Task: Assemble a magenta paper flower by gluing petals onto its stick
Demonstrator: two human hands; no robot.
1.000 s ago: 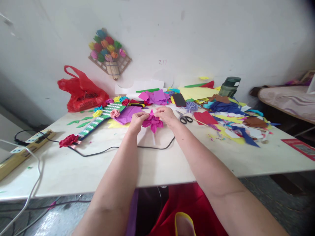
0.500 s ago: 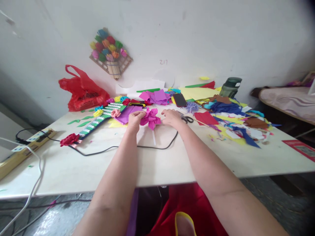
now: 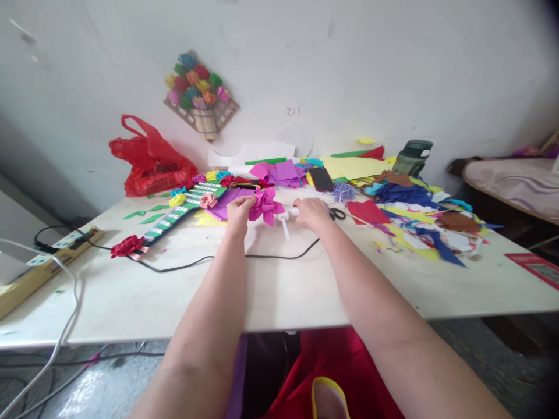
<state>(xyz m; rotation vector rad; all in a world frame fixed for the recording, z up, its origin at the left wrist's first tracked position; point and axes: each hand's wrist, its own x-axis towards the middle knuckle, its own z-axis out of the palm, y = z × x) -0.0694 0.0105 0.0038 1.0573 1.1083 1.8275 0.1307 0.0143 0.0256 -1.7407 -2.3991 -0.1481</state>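
Scissors [image 3: 338, 213] partly behind right hand [image 3: 312, 213]

Your right hand [image 3: 312, 213] no longer pinches the magenta paper flower [image 3: 265, 206]; it now holds a white piece [image 3: 292, 213] beside it.

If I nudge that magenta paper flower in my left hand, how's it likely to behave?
The magenta paper flower will probably feel light, since its petals look thin. They'd likely bend or crumple when pushed, being creased and splayed. The left hand pinches it at one side, so it may swivel.
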